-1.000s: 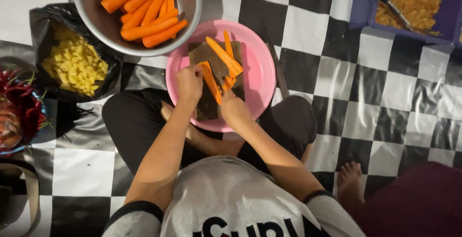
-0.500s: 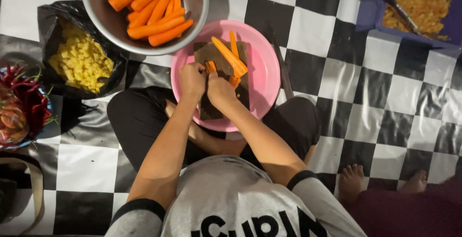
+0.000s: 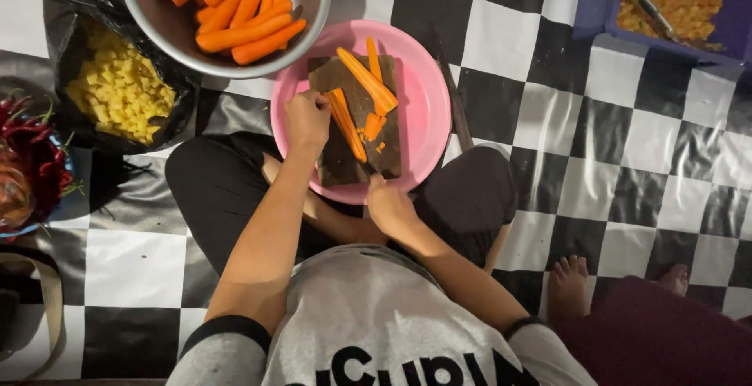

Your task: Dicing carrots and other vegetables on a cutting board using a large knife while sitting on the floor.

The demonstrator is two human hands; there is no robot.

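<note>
Carrot strips (image 3: 356, 100) lie on the board (image 3: 337, 159) in the pink basin (image 3: 427, 108). Left hand (image 3: 307, 118) pins one strip, fingers together; right hand (image 3: 389, 206) grips a barely visible knife. Bowl (image 3: 309, 18) holds many whole carrots (image 3: 239, 10), so most remain uncut.

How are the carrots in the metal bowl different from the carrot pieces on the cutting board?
The carrots in the metal bowl are whole and thick; the carrot pieces on the cutting board are thin strips and small bits. The bowl carrots are piled together; the board pieces lie spread flat, the left hand on one strip. Both are orange and look peeled.
</note>
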